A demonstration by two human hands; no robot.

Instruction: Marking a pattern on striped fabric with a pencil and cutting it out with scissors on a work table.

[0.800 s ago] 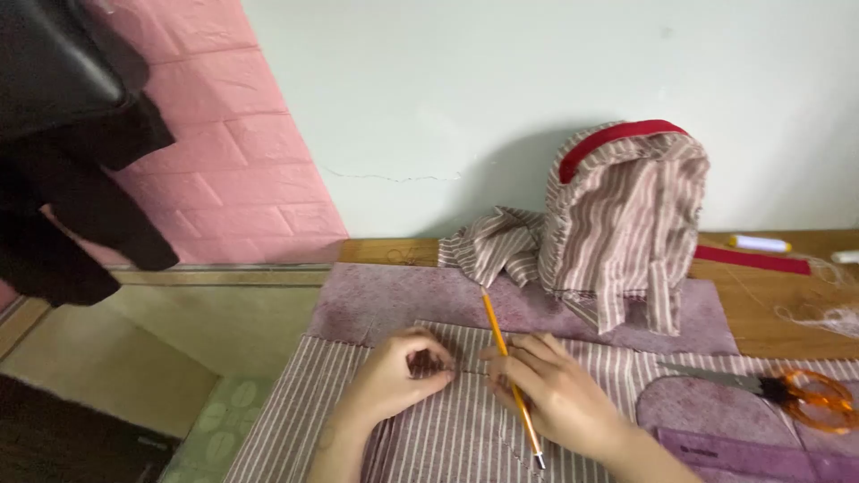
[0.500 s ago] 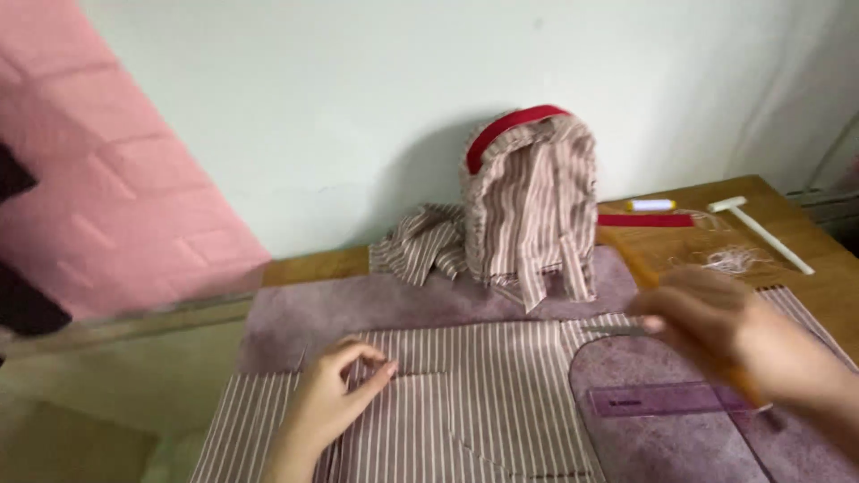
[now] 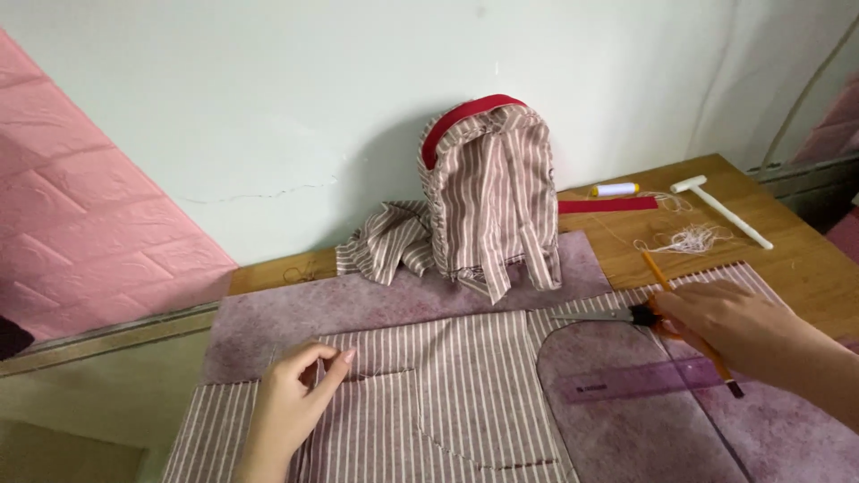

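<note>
The left hand (image 3: pixel 291 407) is laid on the striped cloth (image 3: pixel 447 394), fingers curled loosely with thumb and forefinger tips close together; nothing is seen gripped between them. It is found in much the same place as half a second ago.

The right hand (image 3: pixel 729 326) is closed around a pencil (image 3: pixel 667 282), whose orange shaft sticks out above the knuckles and whose dark tip shows below, near the purple ruler (image 3: pixel 640 380). The same hand is placed over the handles of the scissors (image 3: pixel 599 314), whose blades point left across the cloth; whether the handles are actually gripped cannot be told. Compared with the first picture, where the pencil was held upright at the middle of the cloth beside the left hand, the right hand is now found far to the right, at the scissors.

The cloth is spread flat over a mauve sheet (image 3: pixel 295 313) on the wooden table (image 3: pixel 805 259). Behind it a striped backpack (image 3: pixel 488 192) with red trim is stood against the wall. A white hammer (image 3: pixel 720 210), a thread spool (image 3: pixel 616 190) and loose threads (image 3: pixel 689 240) are seen at the table's far right.
</note>
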